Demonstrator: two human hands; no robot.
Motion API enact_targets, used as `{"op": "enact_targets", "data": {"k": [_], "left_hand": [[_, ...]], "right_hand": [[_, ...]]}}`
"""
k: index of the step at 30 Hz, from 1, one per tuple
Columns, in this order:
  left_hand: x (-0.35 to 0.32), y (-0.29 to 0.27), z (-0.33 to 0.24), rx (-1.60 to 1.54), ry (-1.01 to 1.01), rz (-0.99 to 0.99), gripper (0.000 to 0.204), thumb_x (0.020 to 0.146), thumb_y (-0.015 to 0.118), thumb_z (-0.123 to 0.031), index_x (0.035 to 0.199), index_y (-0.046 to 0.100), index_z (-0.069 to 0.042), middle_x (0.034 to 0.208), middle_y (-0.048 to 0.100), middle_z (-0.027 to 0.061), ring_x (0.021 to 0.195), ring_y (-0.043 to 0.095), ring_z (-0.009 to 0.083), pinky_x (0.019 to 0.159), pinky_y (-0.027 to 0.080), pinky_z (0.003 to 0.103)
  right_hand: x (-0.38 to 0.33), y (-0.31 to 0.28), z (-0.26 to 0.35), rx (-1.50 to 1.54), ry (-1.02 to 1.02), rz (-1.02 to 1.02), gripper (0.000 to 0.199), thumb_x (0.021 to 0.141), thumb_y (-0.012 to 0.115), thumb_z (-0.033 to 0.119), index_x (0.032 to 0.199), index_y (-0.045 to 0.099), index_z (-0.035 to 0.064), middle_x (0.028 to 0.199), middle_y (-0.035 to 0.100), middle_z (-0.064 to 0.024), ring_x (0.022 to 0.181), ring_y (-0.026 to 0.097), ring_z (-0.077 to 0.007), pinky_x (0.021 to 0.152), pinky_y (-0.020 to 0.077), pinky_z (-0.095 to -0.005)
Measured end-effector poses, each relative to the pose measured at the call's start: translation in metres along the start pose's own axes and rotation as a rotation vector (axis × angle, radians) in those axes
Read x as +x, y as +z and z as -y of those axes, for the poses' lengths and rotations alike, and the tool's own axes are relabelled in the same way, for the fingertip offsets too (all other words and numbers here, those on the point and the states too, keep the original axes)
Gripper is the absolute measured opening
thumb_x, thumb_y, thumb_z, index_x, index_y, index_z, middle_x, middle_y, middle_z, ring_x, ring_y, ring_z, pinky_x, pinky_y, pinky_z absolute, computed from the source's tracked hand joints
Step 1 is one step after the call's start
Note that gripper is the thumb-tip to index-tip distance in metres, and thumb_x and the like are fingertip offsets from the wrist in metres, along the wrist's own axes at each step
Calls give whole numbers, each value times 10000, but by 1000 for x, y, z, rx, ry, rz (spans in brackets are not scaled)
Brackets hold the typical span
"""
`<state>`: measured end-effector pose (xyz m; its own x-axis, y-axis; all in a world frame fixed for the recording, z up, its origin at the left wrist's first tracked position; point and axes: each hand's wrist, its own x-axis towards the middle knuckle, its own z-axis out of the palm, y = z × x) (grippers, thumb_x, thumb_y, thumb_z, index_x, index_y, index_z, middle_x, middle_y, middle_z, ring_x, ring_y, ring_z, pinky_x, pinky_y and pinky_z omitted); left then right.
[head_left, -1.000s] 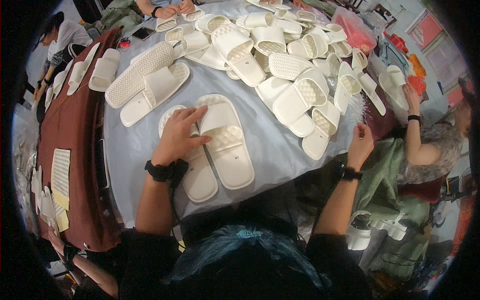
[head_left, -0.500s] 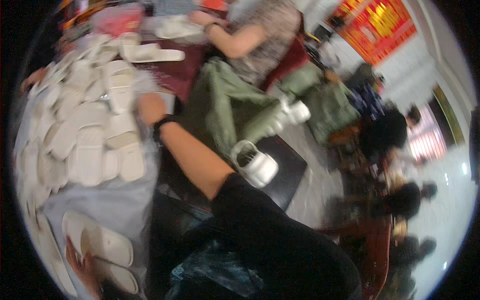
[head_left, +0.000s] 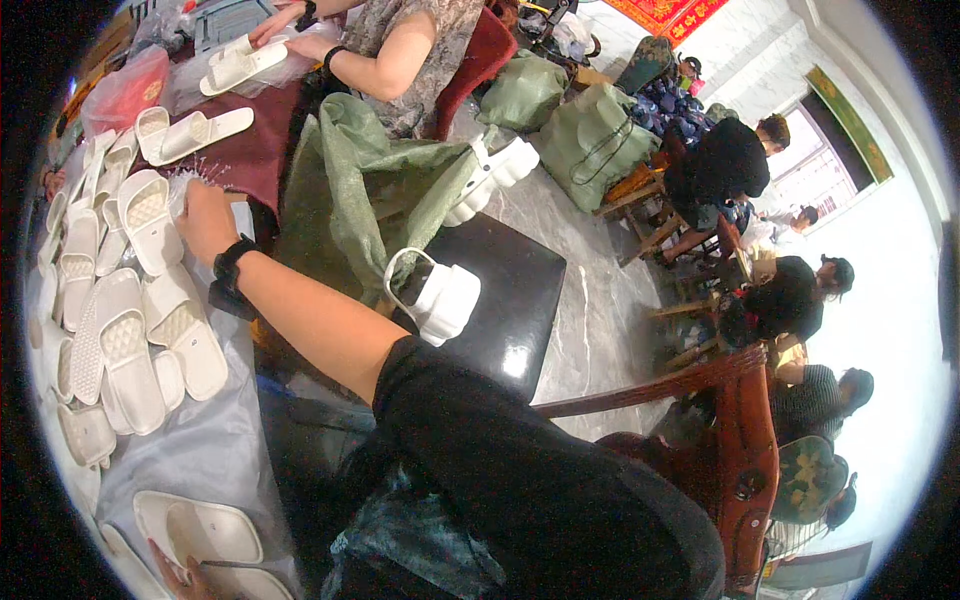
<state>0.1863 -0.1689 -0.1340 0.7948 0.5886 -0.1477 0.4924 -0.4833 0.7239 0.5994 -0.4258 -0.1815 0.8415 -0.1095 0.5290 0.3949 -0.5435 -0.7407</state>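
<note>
Just right hand (head_left: 205,218) on ribbed, cream foam slippers (head_left: 150,215)

Grey polished stone floor tiles (head_left: 610,300) are reflecting pale daylight beside a glossy black square stool (head_left: 510,290). A carved dark red wooden chair (head_left: 745,440) is standing at the right, while a bright window (head_left: 810,175) is glowing in the white wall (head_left: 760,75).

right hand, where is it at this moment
In the head view the right hand is at upper left, resting at the table's edge beside a cream slipper, just left of the green sack.
</note>
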Motion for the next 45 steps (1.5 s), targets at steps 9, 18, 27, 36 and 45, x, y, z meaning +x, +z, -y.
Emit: {"op": "enact_targets", "data": {"k": [9,18,27,36,45], "left_hand": [[3,2,18,-101,63,-74,682,846,745,-101,1453,440,-50,1320,523,266,1067,579,316,852,503,403],[0,1,15,-136,134,-31,665,845,757,-127,1425,460,3,1150,607,216,942,592,268,810,497,381],[0,2,18,-177,126,-37,665,846,739,-89,1436,444,-4,1174,606,219,987,593,287,852,491,388],[20,-1,42,-2,159,-76,653,872,719,-165,1445,436,-28,1318,558,253,1141,570,346,994,454,446],[12,8,41,152,247,-224,744,682,753,-89,1389,523,-100,1315,534,187,1240,481,354,1047,406,415]], "right_hand": [[-16,0,-16,-60,133,136,37,738,632,20,746,624,-15,790,648,-235,810,652,-406,722,518,-476],[-23,-12,-35,-424,88,363,152,806,592,39,918,691,10,944,694,-225,921,682,-387,766,563,-452],[-28,-14,-30,-468,81,421,164,794,598,42,919,702,17,946,696,-222,917,687,-372,765,559,-446],[-32,-26,-11,-597,62,569,203,828,580,116,931,743,51,962,720,-191,901,715,-333,730,575,-441],[-56,-77,-23,-422,-26,539,281,874,556,255,910,682,7,896,666,-259,848,647,-438,734,519,-506]]}}
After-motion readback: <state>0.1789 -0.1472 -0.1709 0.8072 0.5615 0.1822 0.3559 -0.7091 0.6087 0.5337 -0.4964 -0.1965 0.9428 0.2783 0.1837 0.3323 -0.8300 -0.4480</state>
